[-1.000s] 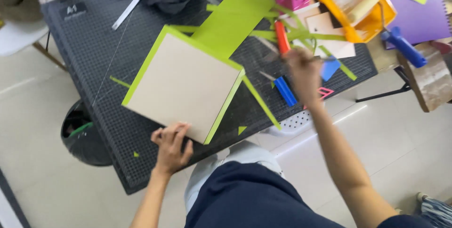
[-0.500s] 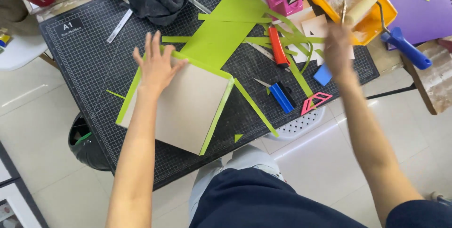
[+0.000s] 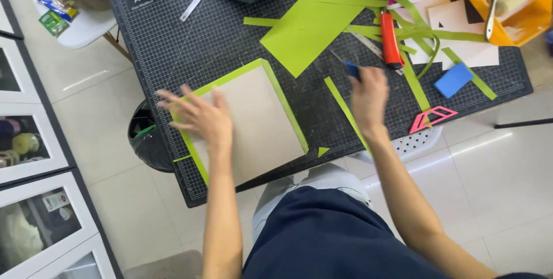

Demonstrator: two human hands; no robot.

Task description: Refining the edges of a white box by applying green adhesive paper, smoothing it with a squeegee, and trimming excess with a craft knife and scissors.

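— Spread flat, fingers splayed, the left hand [image 3: 199, 116] presses on the grey board [image 3: 253, 126], near its left edge; nothing is clenched in it. The right hand [image 3: 368, 96] is curled over a small blue tool [image 3: 352, 70], only a corner of which shows, so whether it truly grips it or just covers it I cannot tell.

— Where does the board sit?

— On the near left part of the black cutting mat [image 3: 190, 43], lying on a green paper sheet [image 3: 282, 106] whose border sticks out on the left and right sides. A loose green strip [image 3: 344, 109] lies just to its right, between board and right hand.

— What could go wrong?

— I judge the board could slide on the green sheet if the left palm pushes sideways, leaving the border uneven. The far right side is cluttered too: a red utility knife [image 3: 390, 42] lies among tangled green strips [image 3: 417, 31], with a blue block [image 3: 453, 80] and a pink triangle ruler [image 3: 429, 119] close by. A careless sweep of the right arm could drag those strips, or knock the ruler off the near edge, where it already overhangs.
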